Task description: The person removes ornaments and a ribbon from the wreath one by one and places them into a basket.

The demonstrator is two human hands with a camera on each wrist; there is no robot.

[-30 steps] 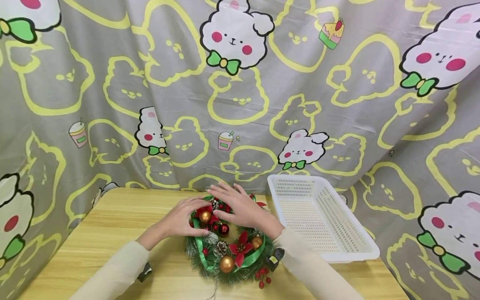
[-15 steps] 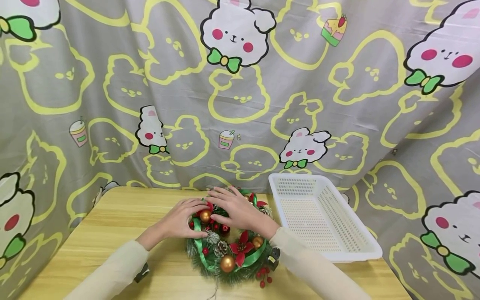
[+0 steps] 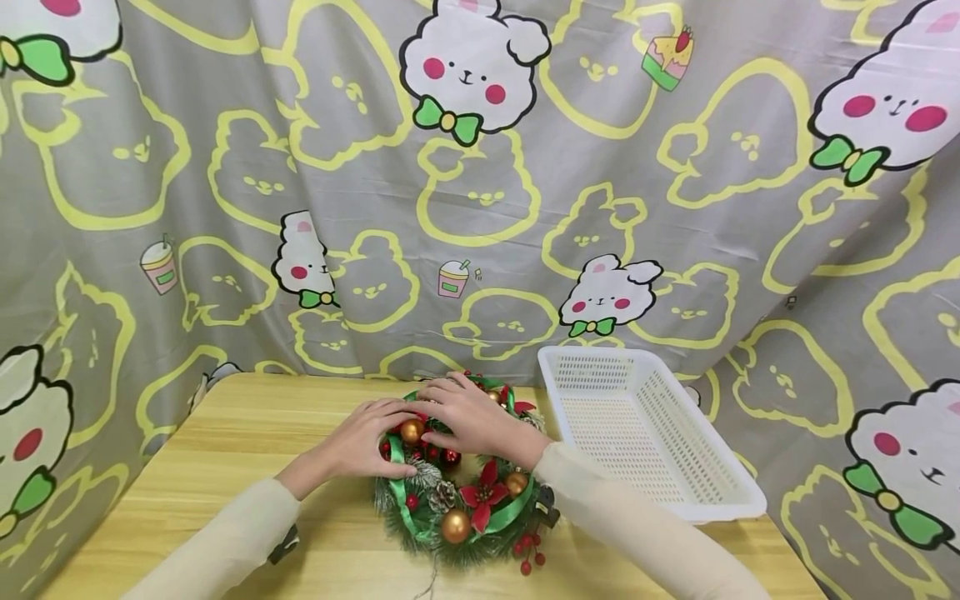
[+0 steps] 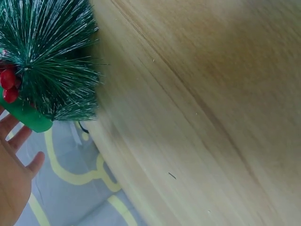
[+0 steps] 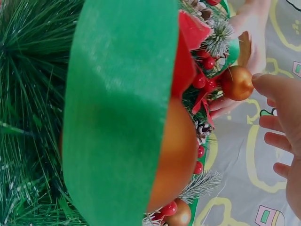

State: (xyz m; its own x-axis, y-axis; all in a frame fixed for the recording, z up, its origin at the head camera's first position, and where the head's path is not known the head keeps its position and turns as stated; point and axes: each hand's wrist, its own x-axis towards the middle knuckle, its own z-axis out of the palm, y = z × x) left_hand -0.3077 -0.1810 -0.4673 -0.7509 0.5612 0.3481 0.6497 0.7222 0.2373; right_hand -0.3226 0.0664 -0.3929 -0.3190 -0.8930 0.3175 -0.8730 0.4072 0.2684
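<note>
Wreath (image 3: 482, 497) flat on tabletop (image 3: 217, 450), left of white basket (image 3: 686, 433). Right hand (image 3: 468, 418) over wreath, fingers loose, grasping nothing; left hand (image 3: 365, 442) at its left side, can't tell if fingers grip.

wreath (image 3: 444, 497) on table (image 3: 225, 450) | basket (image 3: 682, 442) right of wreath | curtain (image 3: 480, 200) behind table
</note>
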